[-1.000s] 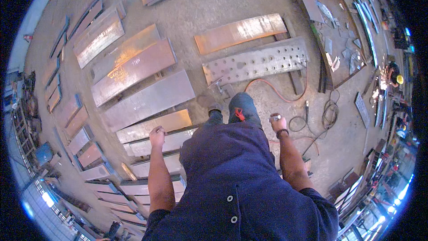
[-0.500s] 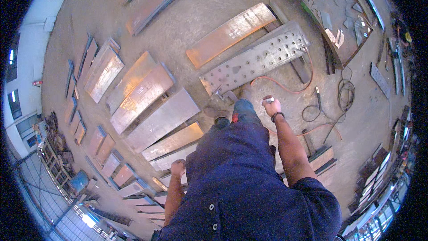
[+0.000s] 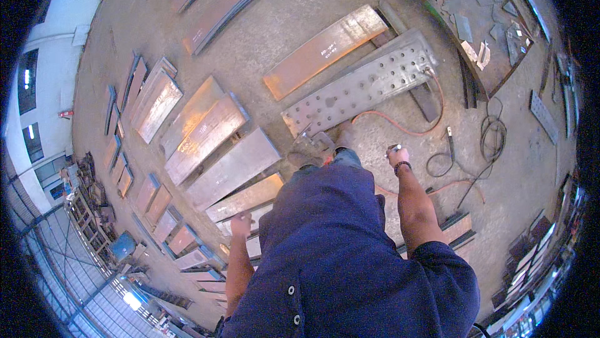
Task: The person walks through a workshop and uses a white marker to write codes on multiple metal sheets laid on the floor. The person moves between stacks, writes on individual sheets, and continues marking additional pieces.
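Observation:
My right hand [image 3: 398,157] is closed round a short white stick [image 3: 395,148], perhaps a marker, with a dark bead bracelet at the wrist. It is held out in the air to the right of my body, touching nothing else. My left hand [image 3: 240,224] hangs by my left side, over the row of steel plates; its fingers are smeared by motion. Ahead of my feet lies a long grey steel plate [image 3: 369,82] with many holes. A small metal tool [image 3: 305,130] rests at its near left corner. Beyond it sits a rusty flat plate [image 3: 325,50] with white markings.
An orange hose [image 3: 406,129] loops from the holed plate across the floor. A black cable [image 3: 494,138] lies coiled to the right. At the far right stands a scrap bin [image 3: 478,79] of metal offcuts. Several steel plates [image 3: 234,166] lie in rows to the left.
My body has moved slightly forward, one foot shifting near the holed plate. My left hand has swung forward and a little left; the right hand, with the white stick, has moved slightly right.

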The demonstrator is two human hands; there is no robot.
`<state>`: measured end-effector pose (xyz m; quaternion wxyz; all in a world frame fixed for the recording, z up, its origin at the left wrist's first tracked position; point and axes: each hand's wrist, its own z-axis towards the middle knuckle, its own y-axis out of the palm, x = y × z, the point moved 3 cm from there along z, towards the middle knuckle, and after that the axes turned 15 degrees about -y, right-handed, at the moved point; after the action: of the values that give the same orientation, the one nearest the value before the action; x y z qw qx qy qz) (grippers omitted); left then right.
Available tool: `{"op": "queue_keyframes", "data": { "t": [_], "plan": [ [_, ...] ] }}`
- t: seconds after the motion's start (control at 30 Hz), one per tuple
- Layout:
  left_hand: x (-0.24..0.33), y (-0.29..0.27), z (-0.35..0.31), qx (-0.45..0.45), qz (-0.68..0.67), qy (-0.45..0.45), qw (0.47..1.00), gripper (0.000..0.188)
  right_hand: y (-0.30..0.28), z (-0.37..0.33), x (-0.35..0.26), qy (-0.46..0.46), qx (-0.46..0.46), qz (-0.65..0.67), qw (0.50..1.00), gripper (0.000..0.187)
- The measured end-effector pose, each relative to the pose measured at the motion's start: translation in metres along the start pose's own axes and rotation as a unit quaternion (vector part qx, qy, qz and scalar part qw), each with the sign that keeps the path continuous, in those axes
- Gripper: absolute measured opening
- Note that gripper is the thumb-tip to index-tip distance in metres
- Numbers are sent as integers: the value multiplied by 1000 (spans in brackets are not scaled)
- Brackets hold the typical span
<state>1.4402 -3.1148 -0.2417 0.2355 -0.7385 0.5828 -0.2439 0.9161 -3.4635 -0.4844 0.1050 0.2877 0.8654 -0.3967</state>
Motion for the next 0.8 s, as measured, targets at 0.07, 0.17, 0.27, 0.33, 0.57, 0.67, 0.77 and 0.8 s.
{"op": "queue_keyframes", "data": {
  "t": [0.07,0.17,0.27,0.33,0.57,0.67,0.77,0.8],
  "plan": [
    [-27,14,2,-15,77,30,996,33,3,7,11,-12,-2,0,1000,35],
    [-53,30,-4,27,244,58,968,30,4,15,12,-30,-18,19,999,35],
    [-55,38,-17,41,151,4,988,29,-3,20,-7,-82,-14,4,997,32],
    [-48,40,-28,-2,76,-42,996,30,-10,19,-26,-103,-20,19,994,26],
    [-33,42,-44,31,15,-59,998,31,-20,17,-61,-83,-28,88,992,21],
    [-49,52,-40,5,62,-34,997,32,-17,17,-50,-93,-17,66,993,22],
    [-74,65,-31,2,-43,-11,999,34,-14,16,-30,-111,-28,39,993,23],
    [-82,66,-28,17,-6,5,1000,35,-13,15,-23,-101,-34,44,993,23]
  ]
}}
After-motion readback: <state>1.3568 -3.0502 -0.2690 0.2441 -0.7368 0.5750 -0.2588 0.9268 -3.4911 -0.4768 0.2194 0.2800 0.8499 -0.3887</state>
